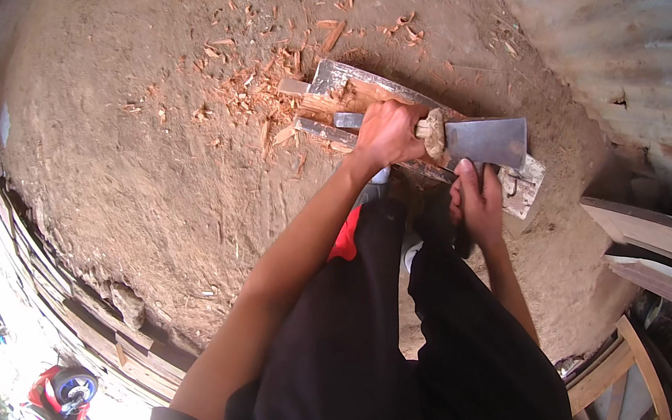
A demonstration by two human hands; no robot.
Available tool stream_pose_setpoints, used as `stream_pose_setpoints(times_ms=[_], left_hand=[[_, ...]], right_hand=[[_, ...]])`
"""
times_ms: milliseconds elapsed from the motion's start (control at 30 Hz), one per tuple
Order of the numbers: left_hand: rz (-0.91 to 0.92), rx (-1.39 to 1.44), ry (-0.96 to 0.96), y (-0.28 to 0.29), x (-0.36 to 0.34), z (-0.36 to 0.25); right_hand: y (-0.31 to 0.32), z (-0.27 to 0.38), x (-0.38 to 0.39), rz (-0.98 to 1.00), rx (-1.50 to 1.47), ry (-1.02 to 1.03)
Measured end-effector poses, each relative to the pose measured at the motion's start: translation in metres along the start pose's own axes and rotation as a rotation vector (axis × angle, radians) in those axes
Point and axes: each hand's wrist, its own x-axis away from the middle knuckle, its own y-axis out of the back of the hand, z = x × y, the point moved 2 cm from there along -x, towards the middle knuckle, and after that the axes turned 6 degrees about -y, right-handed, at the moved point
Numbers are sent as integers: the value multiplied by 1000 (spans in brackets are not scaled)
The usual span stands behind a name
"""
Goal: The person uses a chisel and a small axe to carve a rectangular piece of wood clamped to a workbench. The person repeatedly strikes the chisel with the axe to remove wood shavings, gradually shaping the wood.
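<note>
My left hand (394, 133) is closed around a pale, knobbly wooden piece (434, 136), whose rounded end sticks out past the thumb side. A short metal strip (348, 119) shows at the other side of that fist; whether it joins the wooden piece is hidden. My right hand (477, 193) grips a cleaver, its broad grey blade (489, 142) lying right beside the knobbly end. The thumb and fingers rest near the blade's base, and the handle is mostly covered. Under both hands lies a worn wooden block (373, 78) with flaking whitish paint and bare, chopped wood.
Reddish wood chips (249, 92) are strewn over the dirt floor (108, 140) beyond the block. A rusty corrugated sheet (614, 38) leans at the right, above stacked boards (661, 235). Planks (77, 309) line the left edge, with a red motorbike (60, 399) outside.
</note>
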Motion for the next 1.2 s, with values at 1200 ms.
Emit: stream_pose_setpoints(times_ms=[1200], left_hand=[[178,-171,6,0,0,6]], right_hand=[[8,-15,2,9,-20,59]])
